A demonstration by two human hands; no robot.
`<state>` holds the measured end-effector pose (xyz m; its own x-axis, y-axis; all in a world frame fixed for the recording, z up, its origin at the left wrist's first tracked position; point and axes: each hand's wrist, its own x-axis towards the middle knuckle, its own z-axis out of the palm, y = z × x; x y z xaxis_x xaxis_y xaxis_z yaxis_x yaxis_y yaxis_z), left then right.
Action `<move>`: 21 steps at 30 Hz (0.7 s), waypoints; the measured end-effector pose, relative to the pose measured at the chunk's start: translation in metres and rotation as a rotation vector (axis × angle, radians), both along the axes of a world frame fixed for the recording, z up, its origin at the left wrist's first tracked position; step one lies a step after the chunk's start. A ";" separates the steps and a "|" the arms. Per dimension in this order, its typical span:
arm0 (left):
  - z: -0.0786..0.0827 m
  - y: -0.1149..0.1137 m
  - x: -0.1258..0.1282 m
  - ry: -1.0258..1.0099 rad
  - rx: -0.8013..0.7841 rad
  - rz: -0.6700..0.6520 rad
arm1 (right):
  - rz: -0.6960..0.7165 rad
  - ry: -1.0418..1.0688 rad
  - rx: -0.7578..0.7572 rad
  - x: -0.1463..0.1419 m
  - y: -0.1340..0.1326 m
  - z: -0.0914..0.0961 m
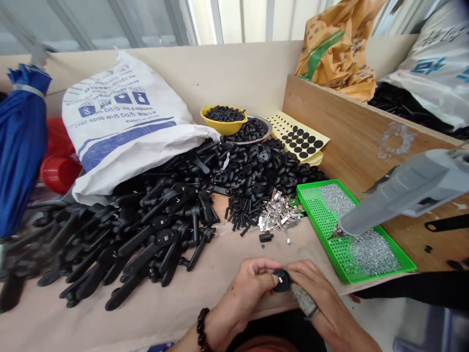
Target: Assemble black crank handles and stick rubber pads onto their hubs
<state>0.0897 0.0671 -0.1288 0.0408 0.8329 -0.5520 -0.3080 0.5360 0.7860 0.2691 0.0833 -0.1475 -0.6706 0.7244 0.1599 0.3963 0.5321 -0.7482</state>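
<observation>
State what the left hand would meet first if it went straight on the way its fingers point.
Probably the right hand, just beyond the black round part at the fingertips of the left hand. Depth is hard to judge from one view.

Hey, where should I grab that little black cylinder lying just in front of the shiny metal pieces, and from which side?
Probably pinch the black cylinder across its middle, squeezing its two long sides, coming from above and the near side. It lies roughly left to right, with the pile of metal pieces close on its far side, while its near side looks open.
</observation>
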 end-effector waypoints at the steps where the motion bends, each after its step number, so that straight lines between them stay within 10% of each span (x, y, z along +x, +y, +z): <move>1: 0.000 0.000 0.001 0.011 -0.003 -0.005 | -0.017 0.017 -0.024 0.001 0.001 0.000; 21: -0.005 0.008 0.008 0.025 0.029 -0.100 | -0.094 -0.038 0.037 -0.014 0.006 -0.006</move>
